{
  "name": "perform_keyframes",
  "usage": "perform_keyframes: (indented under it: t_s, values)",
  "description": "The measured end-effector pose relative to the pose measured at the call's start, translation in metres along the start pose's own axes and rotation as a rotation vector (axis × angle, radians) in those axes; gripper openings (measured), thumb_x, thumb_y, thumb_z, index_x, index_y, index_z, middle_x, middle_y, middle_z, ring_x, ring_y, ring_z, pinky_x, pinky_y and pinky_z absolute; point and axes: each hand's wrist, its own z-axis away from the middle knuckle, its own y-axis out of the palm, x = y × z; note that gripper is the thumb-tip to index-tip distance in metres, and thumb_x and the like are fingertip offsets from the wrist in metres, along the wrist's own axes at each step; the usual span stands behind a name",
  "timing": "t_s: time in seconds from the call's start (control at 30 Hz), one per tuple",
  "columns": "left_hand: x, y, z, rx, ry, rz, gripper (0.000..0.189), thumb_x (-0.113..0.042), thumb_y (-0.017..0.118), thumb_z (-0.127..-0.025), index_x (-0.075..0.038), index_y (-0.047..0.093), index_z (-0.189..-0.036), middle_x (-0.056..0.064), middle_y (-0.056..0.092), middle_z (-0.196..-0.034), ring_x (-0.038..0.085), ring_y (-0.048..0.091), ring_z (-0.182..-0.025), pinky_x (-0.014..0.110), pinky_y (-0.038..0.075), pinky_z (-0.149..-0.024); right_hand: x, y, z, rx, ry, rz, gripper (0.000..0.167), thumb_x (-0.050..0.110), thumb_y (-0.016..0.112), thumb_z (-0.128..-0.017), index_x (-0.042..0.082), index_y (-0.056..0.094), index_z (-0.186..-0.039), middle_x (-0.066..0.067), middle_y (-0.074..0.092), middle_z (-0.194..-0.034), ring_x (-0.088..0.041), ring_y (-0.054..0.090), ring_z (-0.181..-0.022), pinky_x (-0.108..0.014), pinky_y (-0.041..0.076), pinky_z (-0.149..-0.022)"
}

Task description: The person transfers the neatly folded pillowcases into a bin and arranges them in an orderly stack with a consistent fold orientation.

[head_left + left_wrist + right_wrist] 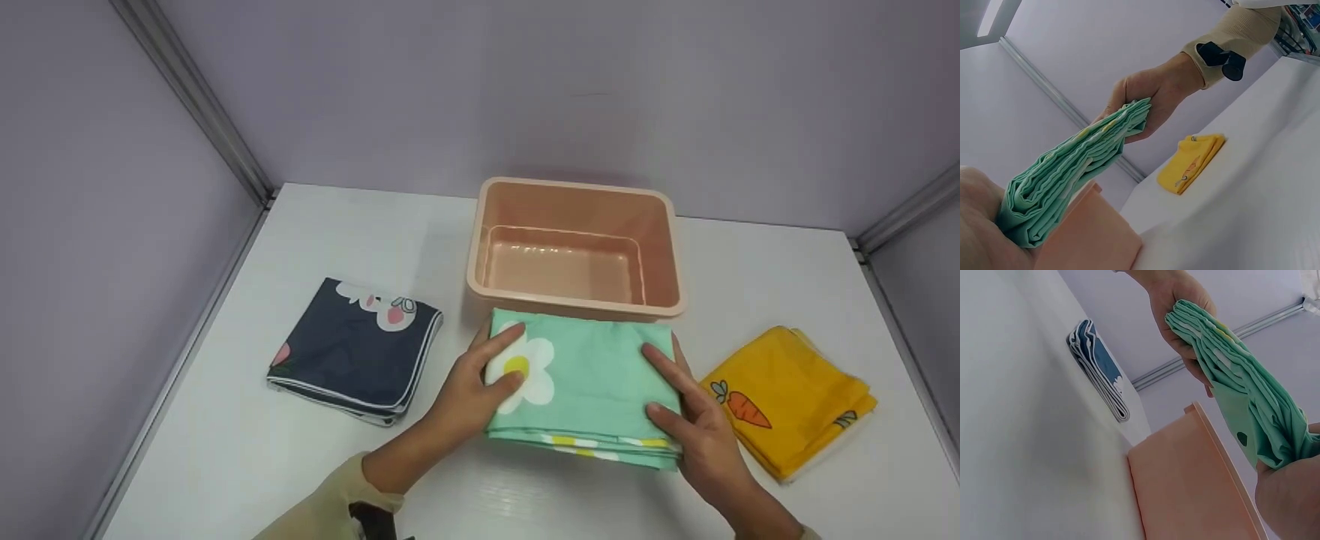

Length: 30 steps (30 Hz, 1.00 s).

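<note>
Both hands hold a folded mint-green cloth with a white flower on it, raised above the table just in front of a pink plastic basin. The left hand grips its left edge, thumb on top and other fingers partly hidden beneath. At the opposite edge, the right hand pinches the cloth in the same manner. Many stacked layers of the green cloth show from the side in the left wrist view. The right wrist view shows its folds between both hands too.
A folded navy cloth with white edging lies on the white table at the left. On the right is a folded yellow cloth with a carrot print. Grey-purple walls enclose the table's back and sides.
</note>
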Motion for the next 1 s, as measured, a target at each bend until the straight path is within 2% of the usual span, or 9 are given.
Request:
perform_keyframes:
  t_s: [0.23, 0.5, 0.8, 0.9, 1.0]
  values:
    - [-0.004, 0.000, -0.003, -0.005, 0.021, -0.018, 0.058, 0.003, 0.062, -0.094, -0.005, 0.049, -0.150, 0.018, 0.005, -0.169, 0.029, 0.002, -0.156, 0.044, 0.007, -0.125, 0.003, -0.001, -0.003, 0.007, 0.014, -0.002, 0.065, -0.001, 0.053, -0.102, 0.008, 0.027, -0.161, 0.011, -0.013, -0.170, -0.013, -0.015, -0.154, -0.015, 0.012, -0.120]
    - [-0.003, -0.001, -0.007, -0.016, 0.019, 0.013, 0.058, 0.005, 0.061, -0.093, -0.004, 0.050, -0.150, 0.019, 0.005, -0.169, 0.031, 0.002, -0.156, 0.045, 0.007, -0.125, 0.006, -0.003, -0.007, 0.021, 0.004, -0.002, 0.065, -0.002, 0.053, -0.102, 0.008, 0.027, -0.161, 0.010, -0.013, -0.170, -0.013, -0.015, -0.154, -0.015, 0.012, -0.119]
    - [-0.005, -0.001, -0.010, -0.012, 0.027, 0.007, 0.060, 0.005, 0.062, -0.093, -0.005, 0.049, -0.151, 0.011, 0.009, -0.170, 0.025, 0.005, -0.156, 0.042, 0.012, -0.124, 0.007, -0.003, -0.012, 0.033, -0.031, -0.020, 0.064, -0.005, 0.050, -0.102, 0.005, 0.028, -0.161, 0.009, -0.015, -0.170, -0.016, -0.016, -0.154, -0.021, 0.008, -0.122]
    - [-0.004, -0.001, -0.011, -0.011, 0.027, 0.010, 0.060, 0.006, 0.061, -0.094, -0.006, 0.049, -0.151, 0.008, 0.008, -0.170, 0.024, 0.004, -0.156, 0.041, 0.011, -0.125, 0.007, -0.003, -0.013, 0.031, -0.027, -0.017, 0.063, -0.005, 0.050, -0.102, 0.006, 0.028, -0.161, 0.009, -0.015, -0.170, -0.016, -0.017, -0.154, -0.022, 0.006, -0.123]
    - [-0.005, -0.001, -0.012, -0.012, 0.029, 0.008, 0.060, 0.006, 0.061, -0.093, -0.005, 0.048, -0.151, 0.008, 0.006, -0.170, 0.024, 0.002, -0.156, 0.041, 0.008, -0.125, 0.007, -0.003, -0.014, 0.025, -0.012, -0.014, 0.063, -0.004, 0.051, -0.103, 0.007, 0.028, -0.161, 0.010, -0.015, -0.170, -0.016, -0.015, -0.155, -0.021, 0.009, -0.122]
